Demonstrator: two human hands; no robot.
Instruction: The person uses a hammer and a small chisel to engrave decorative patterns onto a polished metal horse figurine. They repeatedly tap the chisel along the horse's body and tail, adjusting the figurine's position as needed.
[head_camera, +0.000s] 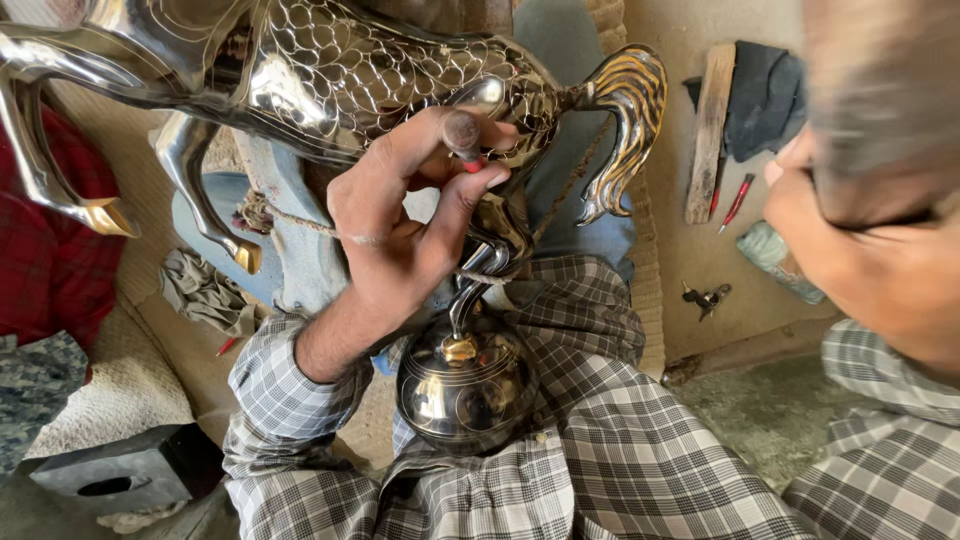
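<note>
Soft daylight, metal glare, right-edge blur

Clad in a checked shirt of grey, white and black lines, with long sleeves (275, 385) ending loosely at the wrists. Same checked cloth over both legs (a matching set, by the look of it), creased and bunched at the knees (590, 440). Left hand (400, 215) bare, no ring, watch or glove visible; forearm bare above the cuff. Right hand (870, 240) bare too, though blurred and close to the lens, so no detail to be made out. Right sleeve (890, 380) in the same grey check, cuff wide and soft.
</note>
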